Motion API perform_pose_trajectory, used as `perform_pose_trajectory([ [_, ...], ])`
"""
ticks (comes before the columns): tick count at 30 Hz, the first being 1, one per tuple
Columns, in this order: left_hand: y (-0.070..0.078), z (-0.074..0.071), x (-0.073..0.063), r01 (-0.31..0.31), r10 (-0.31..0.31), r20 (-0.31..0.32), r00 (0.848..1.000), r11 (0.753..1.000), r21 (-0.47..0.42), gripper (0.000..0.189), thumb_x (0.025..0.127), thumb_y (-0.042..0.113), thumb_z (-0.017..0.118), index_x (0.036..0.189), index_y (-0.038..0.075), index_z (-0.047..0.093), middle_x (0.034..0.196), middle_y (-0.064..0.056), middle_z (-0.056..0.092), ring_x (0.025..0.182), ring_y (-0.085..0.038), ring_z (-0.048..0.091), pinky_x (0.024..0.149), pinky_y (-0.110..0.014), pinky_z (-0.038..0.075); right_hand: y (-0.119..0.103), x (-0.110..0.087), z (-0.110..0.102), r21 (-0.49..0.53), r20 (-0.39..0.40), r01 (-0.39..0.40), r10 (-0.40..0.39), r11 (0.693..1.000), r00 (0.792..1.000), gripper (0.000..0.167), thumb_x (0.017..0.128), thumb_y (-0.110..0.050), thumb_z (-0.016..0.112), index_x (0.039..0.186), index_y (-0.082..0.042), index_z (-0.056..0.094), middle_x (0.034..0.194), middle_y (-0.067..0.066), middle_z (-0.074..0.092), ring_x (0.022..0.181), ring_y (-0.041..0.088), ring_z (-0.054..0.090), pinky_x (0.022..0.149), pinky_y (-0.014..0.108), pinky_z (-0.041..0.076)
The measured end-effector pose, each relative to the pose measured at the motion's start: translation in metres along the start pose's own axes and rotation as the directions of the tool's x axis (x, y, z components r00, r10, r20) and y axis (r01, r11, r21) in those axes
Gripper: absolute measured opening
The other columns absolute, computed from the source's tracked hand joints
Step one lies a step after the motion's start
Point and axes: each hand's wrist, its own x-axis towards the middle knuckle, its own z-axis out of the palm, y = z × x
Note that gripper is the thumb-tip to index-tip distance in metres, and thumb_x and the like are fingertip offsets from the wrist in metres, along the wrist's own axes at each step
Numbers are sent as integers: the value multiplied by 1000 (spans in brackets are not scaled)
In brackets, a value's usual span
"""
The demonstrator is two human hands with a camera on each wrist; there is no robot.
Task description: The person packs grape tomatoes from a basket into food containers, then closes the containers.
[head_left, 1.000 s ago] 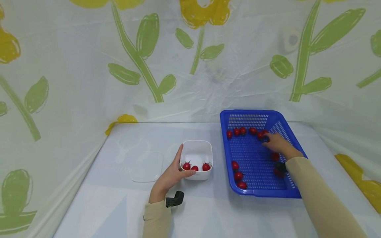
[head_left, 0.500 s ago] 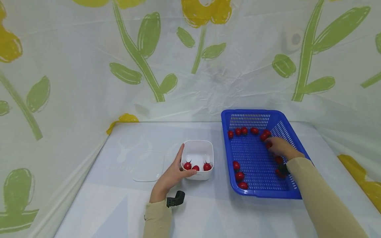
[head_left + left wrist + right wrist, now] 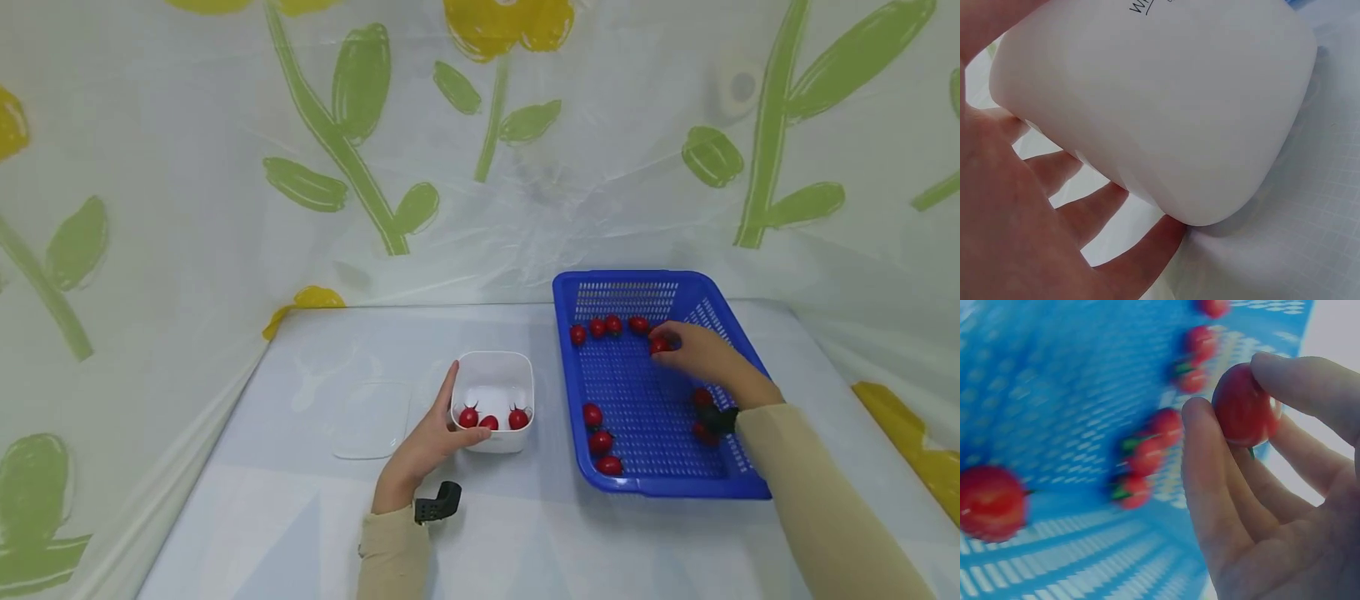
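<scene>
My left hand (image 3: 427,446) holds a small white square container (image 3: 497,444) at its near left corner, thumb over the front rim and fingers along the left side. In the left wrist view, several fingertips touch the container's smooth wall (image 3: 1185,119). Three cherry tomatoes lie inside, among them one at the right (image 3: 518,418). Over the blue basket (image 3: 651,485), my right hand (image 3: 703,354) pinches a cherry tomato (image 3: 1242,405) between thumb and fingers. That tomato appears raised clear of the others in the right wrist view.
Several cherry tomatoes line the basket's far side, with one at the back (image 3: 613,325). More lie along its left side, such as this tomato (image 3: 601,442), and at the right under my wrist. A clear flat lid (image 3: 371,421) lies left of the container.
My right hand has picked a cherry tomato from the basket's back right and lifted it slightly. My left hand and the container stay in place.
</scene>
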Motion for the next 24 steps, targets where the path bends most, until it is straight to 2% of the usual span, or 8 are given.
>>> perform_pose_trajectory([
  [4, -7, 0, 5, 5, -4, -27, 1000, 1000, 17, 94, 72, 32, 73, 132, 57, 5, 146, 4, 11, 128, -25, 21, 94, -50, 33, -22, -11, -10, 35, -48, 52, -50, 998, 998, 40, 85, -21, 60, 119, -3, 52, 110, 18, 54, 97, 33, 51, 80, 52, 42],
  [10, 1, 2, 1, 38, -37, -29, 999, 999, 28, 96, 72, 33, 74, 133, 56, 5, 147, 2, 10, 129, -28, 20, 94, -50, 34, -53, -36, -13, 123, -155, 106, -86, 987, 984, 40, 87, -25, 58, 123, -8, 50, 118, 17, 44, 106, 36, 46, 82, 55, 41],
  [15, -7, 2, 5, 20, -19, -30, 999, 999, 29, 94, 72, 32, 73, 132, 58, 5, 147, 4, 9, 130, -26, 19, 93, -51, 34, -77, -54, -1, 215, -272, 189, -127, 958, 954, 45, 86, -32, 58, 126, -13, 48, 118, 11, 48, 103, 29, 50, 81, 50, 44],
  [19, -7, 2, 6, 16, -15, -27, 1000, 1000, 25, 94, 73, 32, 73, 132, 58, 5, 146, 7, 10, 130, -24, 18, 94, -51, 34, -94, -64, 14, 288, -351, 214, -105, 933, 931, 44, 84, -33, 61, 124, -19, 49, 116, 3, 51, 100, 21, 54, 79, 44, 47],
  [24, -8, 1, 5, 22, -20, -36, 999, 999, 33, 94, 73, 33, 73, 132, 58, 6, 145, 9, 11, 128, -21, 21, 94, -50, 34, -116, -73, 38, 366, -414, 252, -86, 896, 906, 42, 84, -30, 62, 124, -23, 50, 115, -1, 53, 98, 18, 55, 74, 39, 50],
])
